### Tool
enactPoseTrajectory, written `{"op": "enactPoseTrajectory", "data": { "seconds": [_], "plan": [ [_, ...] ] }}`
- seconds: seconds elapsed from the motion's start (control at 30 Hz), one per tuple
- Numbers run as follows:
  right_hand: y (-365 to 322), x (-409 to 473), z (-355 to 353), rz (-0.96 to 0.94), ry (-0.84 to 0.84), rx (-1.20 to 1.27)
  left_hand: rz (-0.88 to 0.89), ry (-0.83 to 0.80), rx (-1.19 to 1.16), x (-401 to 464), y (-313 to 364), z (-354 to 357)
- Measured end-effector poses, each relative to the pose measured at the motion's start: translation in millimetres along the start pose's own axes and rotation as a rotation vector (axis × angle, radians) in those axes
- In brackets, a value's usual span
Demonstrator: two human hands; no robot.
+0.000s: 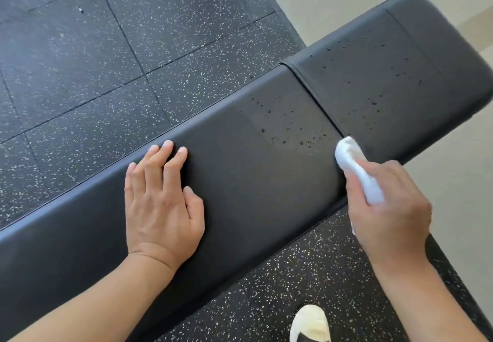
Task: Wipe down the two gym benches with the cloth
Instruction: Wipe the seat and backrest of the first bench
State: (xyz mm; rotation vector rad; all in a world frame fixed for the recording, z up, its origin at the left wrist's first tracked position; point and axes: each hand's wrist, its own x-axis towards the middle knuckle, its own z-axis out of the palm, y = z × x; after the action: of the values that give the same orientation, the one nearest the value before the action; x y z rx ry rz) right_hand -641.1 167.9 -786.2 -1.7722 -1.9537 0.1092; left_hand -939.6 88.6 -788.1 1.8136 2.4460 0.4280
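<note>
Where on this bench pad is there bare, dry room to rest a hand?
Free: the long pad between the left hand and the droplets, and left of that hand. Crowded: the seam, where the right hand holds the cloth; the seat pad is droplet-speckled.

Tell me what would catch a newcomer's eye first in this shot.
Probably the white cloth, bright against the black bench, gripped by the right hand at the bench's near edge by the seam between pads. Next, the left hand resting flat on the long pad, and the droplets speckling both pads around the seam.
</note>
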Motion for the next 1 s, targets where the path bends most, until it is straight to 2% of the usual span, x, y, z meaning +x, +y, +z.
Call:
{"op": "enactPoseTrajectory", "data": {
  "seconds": [0.1,0.2,0.3,0.4,0.53,0.63,0.7,0.83,0.9,1.0],
  "plan": [
    [-33.8,1.9,14.8,0.079,0.025,-0.005,-0.005,-0.001,-0.005,-0.4,-0.2,-0.3],
    [-90.8,15.3,33.2,0.059,-0.033,0.009,0.0,-0.004,-0.011,-0.2,0.4,-0.4],
    [-154.0,24.7,54.5,-0.067,-0.152,0.107,-0.001,-0.014,-0.017,-0.1,0.4,-0.9],
    [-193.6,14.2,62.9,-0.204,-0.344,0.186,-0.021,-0.04,-0.026,-0.5,-0.1,-0.8],
    [-173.8,-15.7,46.5,-0.282,-0.342,0.252,-0.033,-0.037,-0.028,-0.4,1.5,-0.7],
    [-126.3,-39.4,22.3,-0.417,-0.31,0.247,-0.016,-0.015,-0.019,0.1,1.3,-1.8],
    [-85.3,-41.8,8.5,-0.436,-0.251,0.213,-0.018,-0.011,-0.019,-0.2,1.0,-2.6],
    [-26.0,-14.1,-2.5,-0.282,-0.152,0.13,-0.022,-0.023,-0.019,0.3,0.4,-2.5],
    [-30.5,0.7,5.9,-0.185,-0.089,0.092,-0.027,-0.028,-0.022,0.3,0.7,-2.5],
    [-71.7,18.6,31.1,-0.113,-0.041,0.061,-0.03,-0.026,-0.025,0.2,1.4,-3.3]
  ]
}}
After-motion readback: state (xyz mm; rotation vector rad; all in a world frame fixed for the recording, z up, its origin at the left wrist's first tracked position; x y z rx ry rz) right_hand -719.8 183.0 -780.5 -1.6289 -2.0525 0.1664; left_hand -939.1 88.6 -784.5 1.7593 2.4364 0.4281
